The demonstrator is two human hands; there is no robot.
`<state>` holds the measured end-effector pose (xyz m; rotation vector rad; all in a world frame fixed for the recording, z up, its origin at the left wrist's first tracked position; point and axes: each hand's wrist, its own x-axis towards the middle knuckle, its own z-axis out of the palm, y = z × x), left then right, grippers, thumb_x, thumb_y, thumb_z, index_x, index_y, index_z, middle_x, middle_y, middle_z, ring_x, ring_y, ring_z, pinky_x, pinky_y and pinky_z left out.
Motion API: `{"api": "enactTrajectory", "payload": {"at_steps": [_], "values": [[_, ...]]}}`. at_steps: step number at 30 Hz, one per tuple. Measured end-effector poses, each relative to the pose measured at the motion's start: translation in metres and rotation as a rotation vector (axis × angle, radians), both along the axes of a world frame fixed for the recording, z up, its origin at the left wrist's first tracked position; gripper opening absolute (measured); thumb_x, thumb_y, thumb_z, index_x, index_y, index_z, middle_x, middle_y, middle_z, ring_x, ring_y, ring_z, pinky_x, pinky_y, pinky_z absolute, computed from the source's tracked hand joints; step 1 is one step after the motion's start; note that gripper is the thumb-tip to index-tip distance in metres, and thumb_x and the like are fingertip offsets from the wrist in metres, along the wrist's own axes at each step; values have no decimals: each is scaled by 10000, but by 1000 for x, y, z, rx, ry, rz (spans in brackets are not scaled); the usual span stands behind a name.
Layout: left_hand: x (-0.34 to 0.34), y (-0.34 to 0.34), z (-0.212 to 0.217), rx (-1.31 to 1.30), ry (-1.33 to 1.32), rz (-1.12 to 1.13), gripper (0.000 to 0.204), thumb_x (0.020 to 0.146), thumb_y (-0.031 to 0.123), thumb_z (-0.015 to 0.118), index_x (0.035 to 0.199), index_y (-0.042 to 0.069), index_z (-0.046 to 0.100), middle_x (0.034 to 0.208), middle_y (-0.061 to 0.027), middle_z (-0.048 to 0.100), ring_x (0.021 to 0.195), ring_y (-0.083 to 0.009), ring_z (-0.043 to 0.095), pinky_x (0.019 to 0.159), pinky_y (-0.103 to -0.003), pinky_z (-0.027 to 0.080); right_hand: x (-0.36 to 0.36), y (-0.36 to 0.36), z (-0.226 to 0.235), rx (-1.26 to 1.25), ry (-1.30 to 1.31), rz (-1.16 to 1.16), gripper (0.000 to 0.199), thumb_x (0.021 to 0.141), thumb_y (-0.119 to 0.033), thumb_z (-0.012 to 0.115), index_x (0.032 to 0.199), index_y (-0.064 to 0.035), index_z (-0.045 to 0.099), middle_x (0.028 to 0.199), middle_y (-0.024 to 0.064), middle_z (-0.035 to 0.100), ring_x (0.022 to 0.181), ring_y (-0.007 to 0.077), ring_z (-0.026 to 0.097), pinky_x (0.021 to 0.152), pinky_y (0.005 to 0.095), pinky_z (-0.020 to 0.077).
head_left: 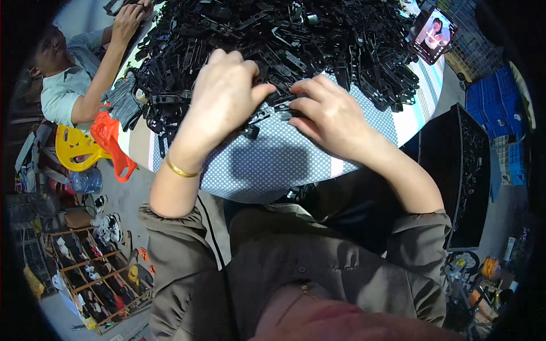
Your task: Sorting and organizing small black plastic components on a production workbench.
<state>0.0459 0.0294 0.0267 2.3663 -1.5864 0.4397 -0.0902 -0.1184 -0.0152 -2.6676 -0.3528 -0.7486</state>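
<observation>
A big heap of black plastic parts [273,40] covers the far half of the table. My left hand [224,94] rests at the heap's near edge, its fingers curled down with the tips hidden and its thumb pointing right. My right hand [333,113] is just to the right, fingers bent and closed at the end of a small dark part [280,106] that lies between both hands. A loose black piece [249,132] sits below my left hand on the dotted tablecloth [341,153].
A phone [435,35] showing a video stands at the far right. Another person [74,85] works at the left, beside a red plastic bag [111,139] and a yellow stool [77,150]. A black bin [455,176] and blue crates [495,102] are at the right, a shoe rack [94,278] lower left.
</observation>
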Motion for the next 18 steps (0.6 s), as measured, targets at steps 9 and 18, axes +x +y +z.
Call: {"api": "enactTrajectory", "payload": {"at_steps": [9,18], "values": [[-14,-11,-9,-116,-149,112,168,734,146,622,852,33,584,878,-95,552,877,-274,503,758,-381,418,-17,-32,12,-2,-10,-157,205,695,-76,652,882,-16,593,819,99,589,759,257,546,676,340,462],[-27,-16,-4,-297,796,-124,196,743,42,616,938,59,625,766,-56,578,608,-99,533,556,-228,438,-20,-39,12,975,203,-40,218,882,-128,546,1061,-5,532,863,44,604,767,107,590,682,226,479]]}}
